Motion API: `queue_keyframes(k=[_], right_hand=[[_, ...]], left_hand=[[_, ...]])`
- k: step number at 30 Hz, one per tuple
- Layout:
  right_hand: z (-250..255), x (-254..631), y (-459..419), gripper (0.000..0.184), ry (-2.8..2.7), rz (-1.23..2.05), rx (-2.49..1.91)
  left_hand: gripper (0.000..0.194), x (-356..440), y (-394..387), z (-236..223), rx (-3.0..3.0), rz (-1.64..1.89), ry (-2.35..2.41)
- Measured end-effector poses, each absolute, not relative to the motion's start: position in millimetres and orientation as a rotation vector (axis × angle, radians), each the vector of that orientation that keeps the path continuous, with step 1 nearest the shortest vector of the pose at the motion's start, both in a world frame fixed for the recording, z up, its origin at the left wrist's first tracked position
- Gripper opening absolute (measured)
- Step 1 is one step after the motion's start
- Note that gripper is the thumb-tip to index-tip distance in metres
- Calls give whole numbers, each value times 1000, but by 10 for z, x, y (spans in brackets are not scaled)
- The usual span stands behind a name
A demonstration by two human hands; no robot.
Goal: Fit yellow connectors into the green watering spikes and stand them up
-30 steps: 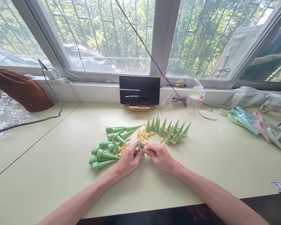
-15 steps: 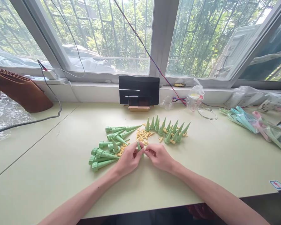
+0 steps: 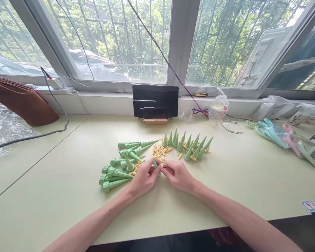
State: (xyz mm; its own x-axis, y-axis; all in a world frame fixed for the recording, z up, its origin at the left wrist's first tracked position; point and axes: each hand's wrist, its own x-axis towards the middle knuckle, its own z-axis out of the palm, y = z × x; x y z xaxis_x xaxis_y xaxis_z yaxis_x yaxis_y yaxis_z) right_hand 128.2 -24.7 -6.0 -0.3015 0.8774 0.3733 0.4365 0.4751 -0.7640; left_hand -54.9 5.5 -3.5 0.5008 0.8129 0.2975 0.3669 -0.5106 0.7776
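My left hand (image 3: 146,175) is closed around a green plastic watering spike (image 3: 154,163), its pointed tip upward and leaning a little left. My right hand (image 3: 179,174) meets it from the right, thumb and forefinger pinching a small yellow plastic valve (image 3: 162,166) against the spike's side. Fingers hide most of the valve and the spike's lower part. Just beyond both hands lies a pile of loose yellow valves (image 3: 161,151). Several long green spikes (image 3: 118,173) lie on their sides left of my left hand, with one short green cone (image 3: 129,163) standing among them.
Upright green spikes with yellow valves (image 3: 188,153) stand in a group behind my right hand. A black tablet (image 3: 155,99) leans on a stand at the back. Bagged coloured items (image 3: 274,133) lie far right, and a brown bag (image 3: 23,99) with a dark cable (image 3: 49,131) is at left.
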Motion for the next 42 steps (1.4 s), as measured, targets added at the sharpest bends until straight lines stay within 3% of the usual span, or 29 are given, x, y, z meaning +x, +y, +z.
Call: queue_keyframes(k=[42], right_hand=[[-66,1276,-257,21,-1756,714,-1094]], left_hand=[[23,-504,7,123,1806,951,928]])
